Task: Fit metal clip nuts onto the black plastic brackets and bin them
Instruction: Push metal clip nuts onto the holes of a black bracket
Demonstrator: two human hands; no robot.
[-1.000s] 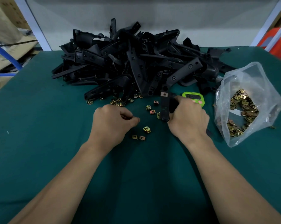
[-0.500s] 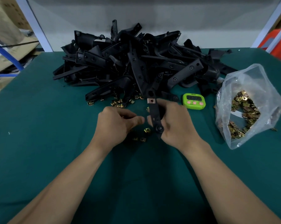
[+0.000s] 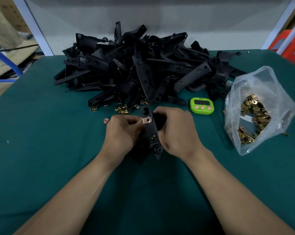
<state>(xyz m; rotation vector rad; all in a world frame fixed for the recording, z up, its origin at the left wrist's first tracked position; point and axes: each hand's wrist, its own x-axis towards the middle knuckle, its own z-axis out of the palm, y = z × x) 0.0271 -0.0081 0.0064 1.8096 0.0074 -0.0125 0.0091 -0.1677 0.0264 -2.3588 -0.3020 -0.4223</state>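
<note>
Green cloth covered the desk [image 3: 41,150], with a tangled heap of black plastic brackets [image 3: 143,70] at twelve o'clock and a clear plastic bag of brass-coloured clip nuts [image 3: 265,82] at two o'clock. At the centre, the right hand [image 3: 177,131] closed its grip around a long black plastic bracket [image 3: 151,133]. The left hand [image 3: 123,133] pinched a small square metal clip nut [image 3: 147,119] sitting on the bracket's edge near its far end. The bracket looked stiff and light, best held by its midsection. The nut looked springy, tiny and easy to drop, so pressing its flat face seemed wise.
</note>
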